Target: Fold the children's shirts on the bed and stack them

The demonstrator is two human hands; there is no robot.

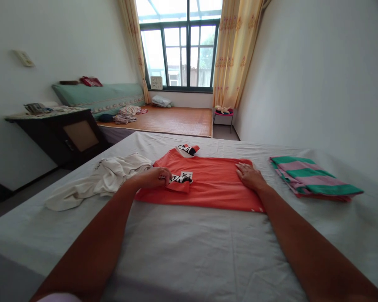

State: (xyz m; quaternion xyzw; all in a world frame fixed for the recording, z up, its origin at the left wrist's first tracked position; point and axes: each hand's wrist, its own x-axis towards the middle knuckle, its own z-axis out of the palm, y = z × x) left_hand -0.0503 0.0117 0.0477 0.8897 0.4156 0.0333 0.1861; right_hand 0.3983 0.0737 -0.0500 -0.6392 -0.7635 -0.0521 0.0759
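Note:
An orange T-shirt (212,167) lies spread sideways on a pale bed sheet (189,251), its black-and-white lettered sleeves at the left part. My left hand (156,177) is closed, its fingers pinching the shirt beside the near lettered sleeve. On the shirt's right end my right hand (251,176) rests flat with fingers stretched out. A crumpled cream garment (103,178) with dark lettering lies left of the shirt, partly behind my left hand. Off to the right is a folded green-and-pink striped garment (315,176), with some orange cloth showing under its near edge.
A dark cabinet (78,134) stands at the left, with small items on top. Beyond the sheet is another bed with a brown mat (176,119), clothes (129,113) and a green headboard (107,96). A small pink stool (223,112) stands near the curtain; a white wall (318,75) rises at the right.

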